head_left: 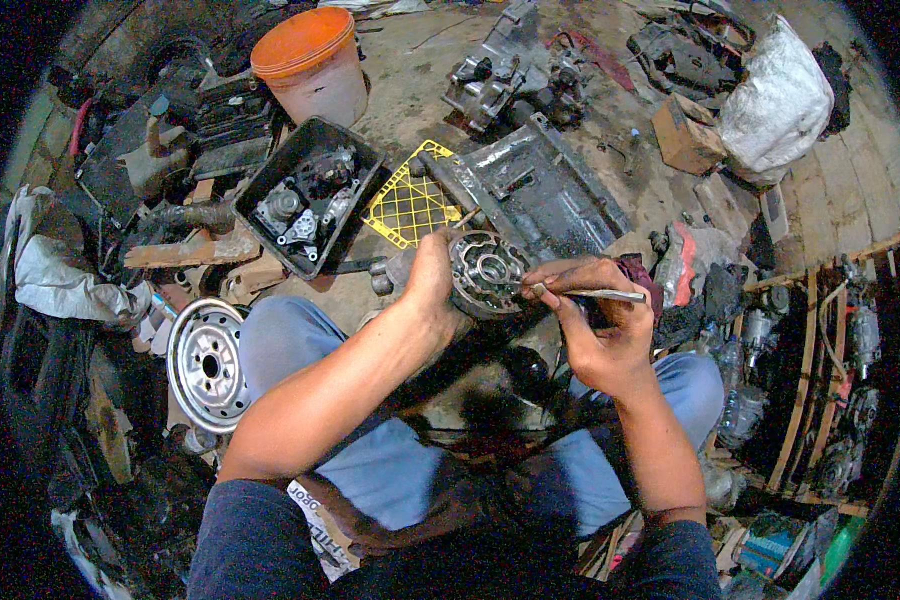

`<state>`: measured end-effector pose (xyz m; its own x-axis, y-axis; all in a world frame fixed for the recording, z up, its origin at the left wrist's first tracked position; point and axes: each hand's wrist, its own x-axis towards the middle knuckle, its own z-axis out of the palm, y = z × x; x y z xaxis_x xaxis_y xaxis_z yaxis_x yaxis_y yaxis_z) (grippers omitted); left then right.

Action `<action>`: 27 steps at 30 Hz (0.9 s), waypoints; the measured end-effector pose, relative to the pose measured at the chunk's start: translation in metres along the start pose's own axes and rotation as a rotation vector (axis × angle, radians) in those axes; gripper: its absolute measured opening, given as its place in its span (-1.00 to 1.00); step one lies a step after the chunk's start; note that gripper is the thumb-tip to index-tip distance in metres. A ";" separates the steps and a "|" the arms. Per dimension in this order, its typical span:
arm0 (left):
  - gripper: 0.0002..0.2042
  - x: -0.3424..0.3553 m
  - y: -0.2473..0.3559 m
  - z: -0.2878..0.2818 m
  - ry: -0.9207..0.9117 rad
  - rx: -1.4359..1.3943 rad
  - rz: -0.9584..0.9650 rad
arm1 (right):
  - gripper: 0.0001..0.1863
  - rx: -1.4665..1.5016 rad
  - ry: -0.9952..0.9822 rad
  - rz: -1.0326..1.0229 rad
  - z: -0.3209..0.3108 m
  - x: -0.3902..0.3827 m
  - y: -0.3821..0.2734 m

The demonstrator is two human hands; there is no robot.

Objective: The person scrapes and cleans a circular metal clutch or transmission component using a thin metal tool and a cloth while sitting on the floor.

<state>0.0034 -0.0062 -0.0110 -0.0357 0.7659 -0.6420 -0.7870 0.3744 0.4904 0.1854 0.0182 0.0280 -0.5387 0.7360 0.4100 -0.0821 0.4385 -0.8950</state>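
A round, greasy metal part [488, 262] with concentric rings and notches sits upright in my left hand [428, 285], its face turned toward me. My right hand [605, 335] pinches a slim silver metal tool [610, 294], whose tip is at the right side of the part's face. Just beyond them lie a yellow plastic grid crate [405, 195] and a long dark oily metal tray [550, 195]. The underside of the round part and the fingers of my left hand behind it are mostly hidden.
Around me are a black bin [255, 205] with metal parts, an orange-lidded bucket [310, 85], an engine assembly [510, 75], a cardboard box [685, 135], a white sack [775, 100], a silver wheel rim [210, 330] and wooden racks [810, 350] of parts at right.
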 end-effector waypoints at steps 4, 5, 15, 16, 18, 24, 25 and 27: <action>-0.40 -0.006 0.003 0.006 0.012 0.001 -0.018 | -0.85 -0.114 -0.007 0.013 -0.001 -0.001 -0.004; -0.40 -0.007 0.004 0.007 0.019 -0.005 -0.026 | -0.85 -0.141 -0.011 0.023 -0.001 -0.001 -0.004; -0.47 -0.006 0.007 0.007 -0.017 -0.037 -0.032 | -0.86 -0.148 -0.089 -0.004 -0.001 -0.002 -0.005; -0.47 -0.005 0.006 0.005 -0.035 -0.048 -0.029 | -0.86 -0.152 -0.109 -0.002 -0.001 -0.002 -0.003; -0.49 -0.002 0.005 0.002 -0.074 -0.071 -0.024 | -0.86 -0.186 -0.132 -0.036 -0.001 -0.001 0.000; -0.52 -0.005 0.002 0.007 -0.012 -0.012 0.035 | -0.82 -0.269 -0.114 -0.129 0.003 -0.001 -0.001; -0.52 -0.005 0.002 0.006 -0.015 -0.031 0.037 | -0.81 -0.267 -0.126 -0.094 0.002 0.001 -0.005; -0.53 -0.006 0.003 0.006 -0.024 -0.068 0.038 | -0.80 -0.263 -0.139 -0.096 0.002 0.002 -0.006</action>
<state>0.0047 -0.0060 -0.0019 -0.0526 0.7916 -0.6087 -0.8253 0.3088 0.4728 0.1831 0.0159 0.0336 -0.6498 0.6151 0.4465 0.0718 0.6345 -0.7696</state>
